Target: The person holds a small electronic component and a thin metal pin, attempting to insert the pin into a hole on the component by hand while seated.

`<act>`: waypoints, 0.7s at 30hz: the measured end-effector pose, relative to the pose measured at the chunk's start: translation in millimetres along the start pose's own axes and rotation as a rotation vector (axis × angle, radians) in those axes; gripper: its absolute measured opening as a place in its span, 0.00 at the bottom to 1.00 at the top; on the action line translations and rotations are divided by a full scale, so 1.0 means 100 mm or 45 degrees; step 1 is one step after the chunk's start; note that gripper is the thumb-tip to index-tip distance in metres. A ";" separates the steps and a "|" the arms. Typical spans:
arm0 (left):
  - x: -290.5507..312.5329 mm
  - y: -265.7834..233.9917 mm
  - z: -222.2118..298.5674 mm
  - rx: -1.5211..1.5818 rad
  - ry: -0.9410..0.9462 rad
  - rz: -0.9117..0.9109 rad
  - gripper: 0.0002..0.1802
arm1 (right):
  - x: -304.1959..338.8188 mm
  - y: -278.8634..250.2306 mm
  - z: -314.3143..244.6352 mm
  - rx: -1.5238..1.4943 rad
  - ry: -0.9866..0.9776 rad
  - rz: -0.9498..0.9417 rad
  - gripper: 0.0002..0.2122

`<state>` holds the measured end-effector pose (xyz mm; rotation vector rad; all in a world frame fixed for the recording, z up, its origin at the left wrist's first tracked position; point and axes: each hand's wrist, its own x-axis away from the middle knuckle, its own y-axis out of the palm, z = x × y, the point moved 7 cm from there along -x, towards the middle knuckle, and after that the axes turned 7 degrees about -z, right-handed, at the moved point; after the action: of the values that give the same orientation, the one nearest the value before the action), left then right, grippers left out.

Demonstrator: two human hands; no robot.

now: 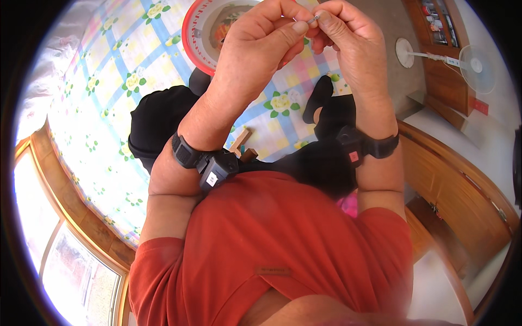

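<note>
Both hands are raised at the top of the head view, their fingertips meeting. Between them is a small, thin, silvery piece (314, 19), too small to name. My left hand (261, 41) pinches it between thumb and forefinger. From the other side, my right hand (353, 35) closes on it with thumb and fingers. Beyond and below my left hand sits a white basin with a red rim (190, 41), partly covered by that hand. Something patterned in orange and green shows inside the basin, unclear in kind.
A flowered, checked cloth (163, 60) spreads beneath my black-trousered legs. Small wooden blocks (241, 140) lie on it near my left forearm. A white standing fan (476, 66) and a wooden cabinet (440, 65) are at right. Windows (76, 271) line the lower left.
</note>
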<state>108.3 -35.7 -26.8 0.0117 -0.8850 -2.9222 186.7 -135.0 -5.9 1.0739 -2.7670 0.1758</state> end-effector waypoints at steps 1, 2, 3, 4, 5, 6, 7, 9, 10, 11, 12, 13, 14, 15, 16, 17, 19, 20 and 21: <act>0.00 0.00 0.00 -0.008 0.005 0.000 0.05 | 0.01 0.00 0.00 -0.008 0.004 -0.004 0.05; 0.00 0.01 0.01 -0.016 0.010 0.001 0.05 | 0.01 0.00 0.00 -0.016 0.008 -0.008 0.05; 0.00 0.01 0.01 -0.025 0.015 0.001 0.05 | 0.01 0.00 0.00 -0.019 0.010 -0.020 0.05; 0.00 0.01 0.01 0.002 0.006 -0.005 0.05 | 0.01 0.00 0.01 -0.023 0.011 -0.032 0.05; 0.00 0.01 0.01 0.028 -0.004 -0.011 0.05 | 0.01 0.00 0.01 -0.027 0.012 -0.044 0.06; 0.00 0.01 0.00 0.053 -0.014 -0.018 0.05 | 0.01 0.00 -0.01 0.004 -0.009 -0.066 0.06; 0.00 0.00 0.00 0.039 -0.007 -0.027 0.05 | 0.01 0.02 -0.04 0.036 -0.031 -0.089 0.06; 0.00 -0.01 -0.01 0.010 0.007 -0.046 0.05 | 0.00 0.02 -0.04 0.065 -0.056 -0.132 0.06; 0.00 0.00 -0.01 0.011 -0.007 -0.049 0.05 | -0.01 -0.01 0.00 0.065 -0.060 -0.148 0.06; 0.00 0.01 0.00 0.011 -0.021 -0.051 0.05 | -0.02 -0.02 0.02 0.064 -0.064 -0.165 0.06; -0.01 0.02 0.00 0.012 -0.035 -0.054 0.05 | -0.01 -0.02 0.02 0.087 -0.063 -0.191 0.06; 0.00 0.01 0.00 0.025 -0.032 -0.057 0.05 | -0.01 -0.01 0.01 0.108 -0.062 -0.218 0.07; 0.00 0.00 -0.01 0.039 -0.029 -0.061 0.05 | -0.01 0.00 0.01 0.130 -0.060 -0.245 0.07; 0.00 -0.01 -0.03 0.053 -0.026 -0.064 0.05 | 0.00 0.01 0.03 0.060 -0.024 -0.266 0.07; 0.00 -0.02 -0.03 0.069 -0.018 -0.073 0.05 | 0.01 0.03 0.05 -0.010 0.012 -0.287 0.08; 0.00 -0.02 -0.04 0.085 -0.011 -0.082 0.05 | 0.01 0.06 0.07 -0.080 0.048 -0.308 0.08; -0.01 -0.04 -0.06 0.098 -0.006 -0.083 0.05 | 0.04 0.11 0.09 -0.287 0.140 -0.305 0.09; -0.01 -0.05 -0.07 0.095 -0.010 -0.076 0.05 | 0.05 0.14 0.10 -0.391 0.187 -0.303 0.09; -0.01 -0.06 -0.08 0.092 -0.013 -0.070 0.05 | 0.04 0.16 0.13 -0.484 0.198 -0.326 0.10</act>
<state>108.7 -35.5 -37.1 0.0261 -1.0073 -2.9410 171.1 -128.3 -18.3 1.2303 -2.3663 -0.2766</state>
